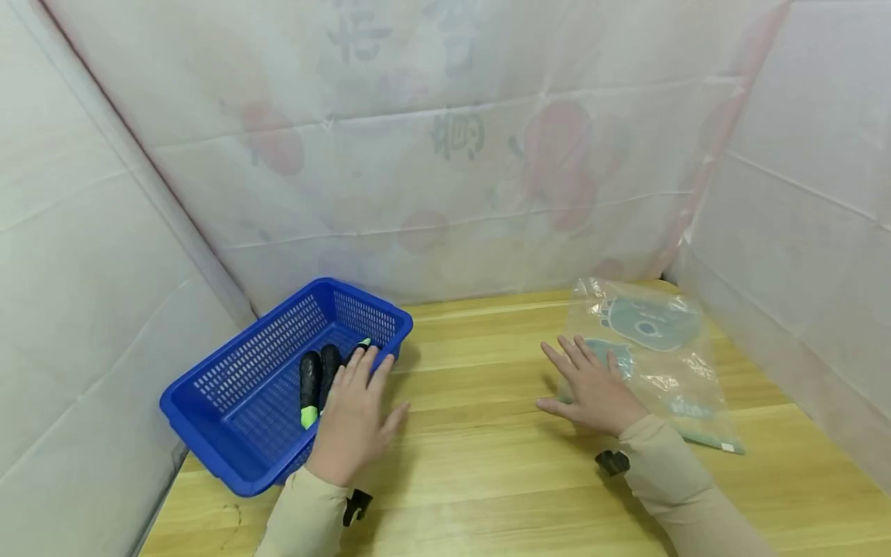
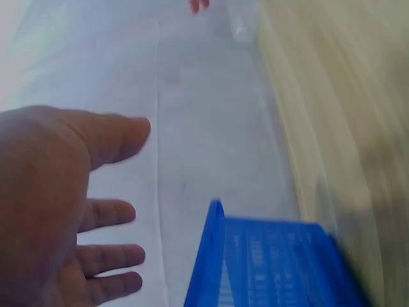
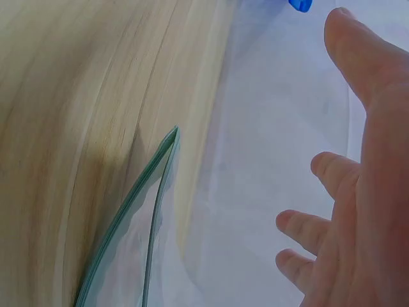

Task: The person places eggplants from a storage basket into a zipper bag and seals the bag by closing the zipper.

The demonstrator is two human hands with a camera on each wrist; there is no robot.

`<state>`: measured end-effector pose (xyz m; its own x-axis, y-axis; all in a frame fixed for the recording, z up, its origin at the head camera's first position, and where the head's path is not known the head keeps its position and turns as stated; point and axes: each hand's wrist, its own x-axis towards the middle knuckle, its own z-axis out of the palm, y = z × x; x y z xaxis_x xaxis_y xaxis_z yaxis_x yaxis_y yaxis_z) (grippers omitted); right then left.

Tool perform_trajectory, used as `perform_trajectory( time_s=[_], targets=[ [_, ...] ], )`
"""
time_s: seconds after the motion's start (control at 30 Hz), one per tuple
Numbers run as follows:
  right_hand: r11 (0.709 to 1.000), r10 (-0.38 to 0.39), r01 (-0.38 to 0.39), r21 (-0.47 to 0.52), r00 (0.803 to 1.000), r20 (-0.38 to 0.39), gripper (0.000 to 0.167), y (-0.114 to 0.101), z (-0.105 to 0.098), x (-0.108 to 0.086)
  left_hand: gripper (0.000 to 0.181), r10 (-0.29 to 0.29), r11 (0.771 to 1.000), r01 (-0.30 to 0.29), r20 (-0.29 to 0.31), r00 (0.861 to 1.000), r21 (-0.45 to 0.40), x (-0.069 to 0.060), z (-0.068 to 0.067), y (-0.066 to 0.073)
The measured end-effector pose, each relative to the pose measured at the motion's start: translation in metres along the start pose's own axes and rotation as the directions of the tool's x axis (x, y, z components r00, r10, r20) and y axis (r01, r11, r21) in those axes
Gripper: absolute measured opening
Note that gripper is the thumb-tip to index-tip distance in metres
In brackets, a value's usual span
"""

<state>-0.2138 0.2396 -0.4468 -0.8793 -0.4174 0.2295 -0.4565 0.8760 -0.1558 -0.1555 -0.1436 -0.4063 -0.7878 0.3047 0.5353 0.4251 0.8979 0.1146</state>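
Over the near right side of a blue plastic basket (image 1: pixel 244 456), my left hand (image 1: pixel 353 422) is held with fingers spread and holds nothing. Inside the basket lie several long black things (image 1: pixel 310 379) with light green ends, like eggplants, partly hidden by that hand. On the right, my right hand (image 1: pixel 595 391) hovers above the left edge of a clear plastic bag (image 1: pixel 675 371) with blue-green prints, its fingers straight and apart. The right wrist view shows the bag's green-edged mouth (image 3: pixel 167 144) parted, beside the hand. The left wrist view shows the basket's slotted wall (image 2: pixel 275 256) below the left hand.
A wooden table (image 1: pixel 473 464) carries the basket on the left and the bag on the right. White sheets hang on three sides, the back one (image 1: pixel 445 193) with faint red prints and characters. The basket stands close to the left sheet.
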Motion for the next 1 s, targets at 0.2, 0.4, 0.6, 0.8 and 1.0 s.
perform_trajectory(
  time_s=[0.2,0.4,0.6,0.8,1.0],
  targets=[
    [1.0,0.014,-0.014,0.0,1.0,0.025,0.095,0.003,0.0,-0.003,0.065,-0.088,0.996,0.089,-0.049,0.995,0.007,0.0,-0.006,-0.016],
    [1.0,0.019,-0.019,0.006,0.999,0.047,0.095,0.003,-0.002,-0.005,0.062,-0.171,0.985,0.171,-0.026,0.985,0.017,-0.003,-0.005,-0.027],
    [0.998,0.058,-0.06,0.01,0.992,0.116,0.099,0.011,-0.009,-0.01,0.056,-0.246,0.969,0.245,0.067,0.967,0.021,-0.004,-0.004,-0.029],
    [0.998,0.037,-0.045,0.051,0.987,0.155,0.101,0.029,-0.014,-0.015,0.038,-0.24,0.971,0.239,0.103,0.965,0.015,-0.004,-0.002,-0.027],
    [0.991,0.094,-0.113,0.078,0.973,0.209,0.094,0.047,-0.025,-0.026,0.034,-0.229,0.973,0.229,0.145,0.963,0.017,-0.003,-0.001,-0.025]
  ],
)
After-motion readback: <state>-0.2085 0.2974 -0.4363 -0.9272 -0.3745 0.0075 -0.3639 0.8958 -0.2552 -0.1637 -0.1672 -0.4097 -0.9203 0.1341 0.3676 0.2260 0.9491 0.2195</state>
